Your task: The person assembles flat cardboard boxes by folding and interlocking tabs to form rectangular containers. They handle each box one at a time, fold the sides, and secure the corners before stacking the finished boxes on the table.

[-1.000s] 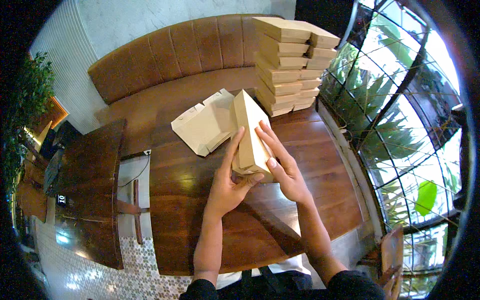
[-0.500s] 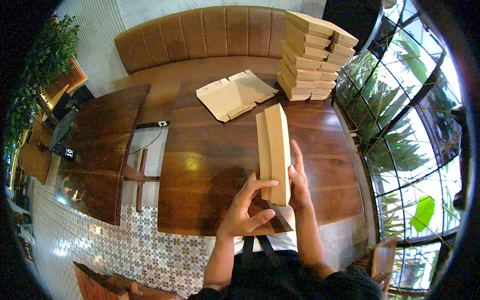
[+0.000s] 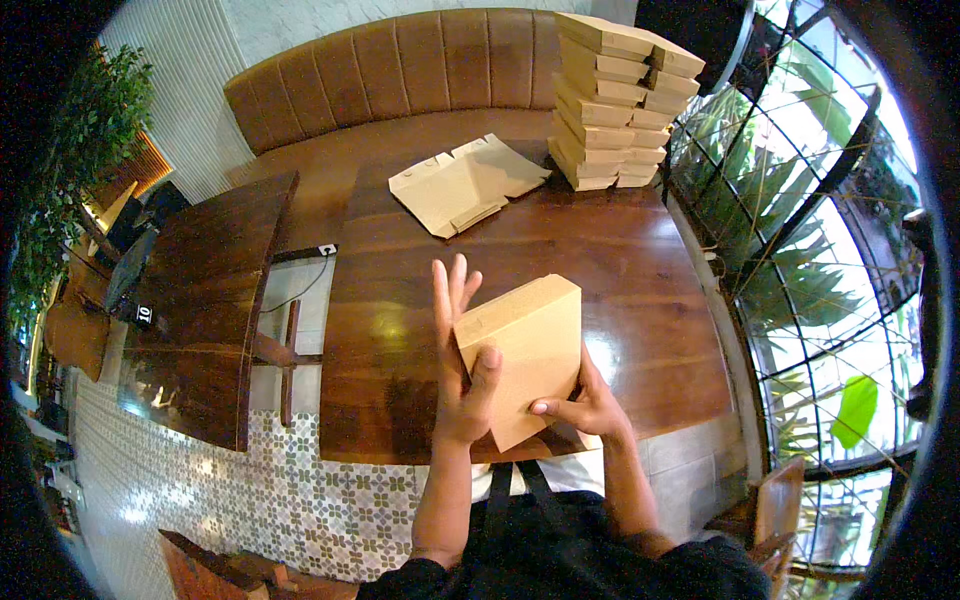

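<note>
A folded brown cardboard box (image 3: 530, 350) is held up tilted over the near part of the wooden table (image 3: 390, 390), its broad face turned toward me. My left hand (image 3: 462, 395) clasps its left edge, thumb across the face and the other fingers stretched upward past the corner. On the lower right side my right hand (image 3: 594, 408) grips the box, its thumb lying on the face and its other fingers hidden behind. Farther back on the table lies a flat, unfolded cardboard blank (image 3: 465, 188) with slots and a small raised flap.
Folded cardboard boxes stand in a tall double stack (image 3: 620, 110) at the table's far right. A brown padded bench (image 3: 400, 75) runs along the back wall. Left is another wooden table (image 3: 205, 310), past a gap. A gridded window (image 3: 800, 250) borders the right side.
The box has turned from edge-on and upright to tilted with its broad face toward me. My left hand has moved up along its left edge, and my right thumb now lies on the face.
</note>
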